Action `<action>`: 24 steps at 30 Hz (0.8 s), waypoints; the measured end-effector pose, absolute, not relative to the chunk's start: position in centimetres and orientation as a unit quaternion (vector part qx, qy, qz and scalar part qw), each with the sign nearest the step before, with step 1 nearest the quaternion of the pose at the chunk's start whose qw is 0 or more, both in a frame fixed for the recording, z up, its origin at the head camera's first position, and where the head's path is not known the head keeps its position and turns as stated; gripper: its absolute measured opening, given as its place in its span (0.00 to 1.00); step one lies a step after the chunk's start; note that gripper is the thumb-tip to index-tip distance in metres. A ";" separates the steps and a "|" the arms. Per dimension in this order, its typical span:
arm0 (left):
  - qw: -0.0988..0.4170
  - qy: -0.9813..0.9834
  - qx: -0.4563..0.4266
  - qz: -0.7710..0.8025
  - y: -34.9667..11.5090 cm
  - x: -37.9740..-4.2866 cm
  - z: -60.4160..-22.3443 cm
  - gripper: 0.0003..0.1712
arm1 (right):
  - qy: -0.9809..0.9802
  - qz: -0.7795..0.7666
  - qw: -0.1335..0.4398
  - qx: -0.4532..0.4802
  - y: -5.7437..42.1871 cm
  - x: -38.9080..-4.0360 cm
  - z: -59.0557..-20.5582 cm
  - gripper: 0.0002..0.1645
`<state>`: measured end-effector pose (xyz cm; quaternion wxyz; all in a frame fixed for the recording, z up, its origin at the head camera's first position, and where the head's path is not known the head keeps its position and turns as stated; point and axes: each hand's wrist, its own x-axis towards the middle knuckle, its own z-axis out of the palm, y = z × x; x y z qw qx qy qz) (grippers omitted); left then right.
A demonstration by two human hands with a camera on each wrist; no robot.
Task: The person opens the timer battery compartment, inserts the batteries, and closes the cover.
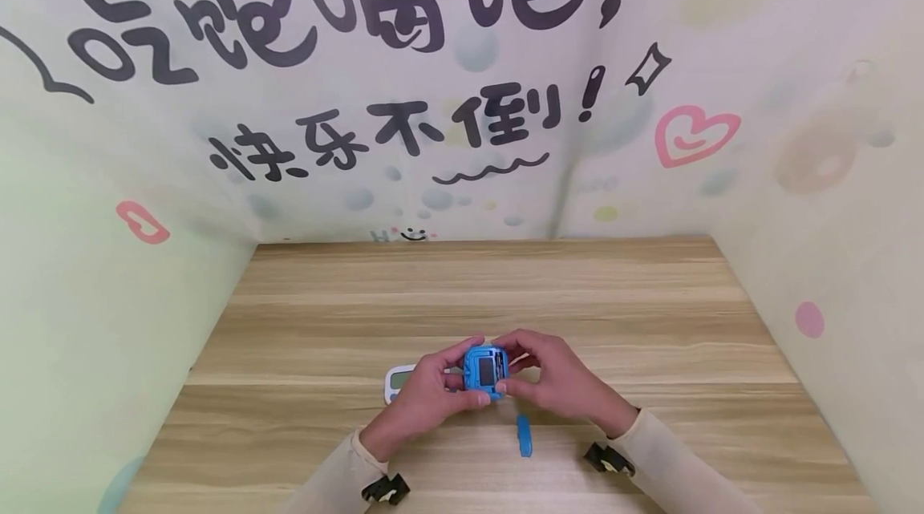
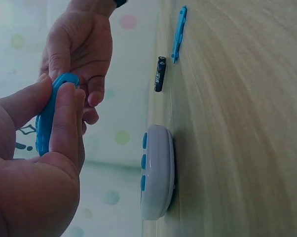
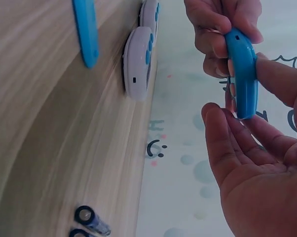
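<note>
Wooden table (image 1: 462, 281) is the landmark. Above table: left hand (image 1: 429, 394), grip narrow; right hand (image 1: 554, 378), cannot tell whether gripping. White device (image 1: 400, 379) rests on table. Blue device (image 1: 486, 370), above table, is pinched by left hand, touched by right hand. Blue strip (image 1: 524, 435), then batteries (image 3: 93, 220), lie on table.

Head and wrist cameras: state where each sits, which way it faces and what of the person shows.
Head: on the head, facing forward and down at the table; left hand and right hand show.
Left wrist: on that wrist, facing forward at the blue device; left hand near, right hand beyond.
Right wrist: on that wrist, facing forward at the blue device; right hand near, left hand beyond.
Wrist views share a blue strip on the table.
</note>
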<state>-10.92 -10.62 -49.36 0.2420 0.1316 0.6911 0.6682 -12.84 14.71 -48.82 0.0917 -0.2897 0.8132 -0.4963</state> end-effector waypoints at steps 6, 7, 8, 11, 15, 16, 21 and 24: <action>0.238 0.687 0.126 0.675 -10.5 -11.0 -49.5 0.47 | 0.825 -0.485 0.088 -0.275 15.4 -12.3 -49.3 0.32; 0.236 0.689 0.124 0.674 -10.5 -11.0 -49.5 0.46 | 0.827 -0.482 0.088 -0.276 15.6 -12.2 -49.4 0.32; 0.234 0.691 0.122 0.673 -10.6 -11.0 -49.5 0.46 | 0.828 -0.480 0.088 -0.277 15.7 -12.1 -49.6 0.31; 0.229 0.697 0.111 0.670 -10.8 -11.0 -49.4 0.46 | 0.833 -0.471 0.099 -0.274 16.1 -11.8 -50.0 0.29; 0.225 0.705 0.103 0.665 -11.0 -11.0 -49.4 0.45 | 0.835 -0.461 0.134 -0.268 16.8 -11.1 -50.5 0.29; 0.225 0.704 0.102 0.666 -11.1 -11.0 -49.4 0.45 | 0.835 -0.458 0.139 -0.272 16.9 -11.0 -50.7 0.29; 0.223 0.700 0.103 0.671 -11.2 -11.0 -49.4 0.45 | 0.835 -0.442 0.150 -0.291 17.3 -10.2 -51.3 0.29; 0.223 0.698 0.104 0.672 -11.3 -11.0 -49.3 0.46 | 0.837 -0.432 0.154 -0.300 17.4 -9.7 -51.5 0.27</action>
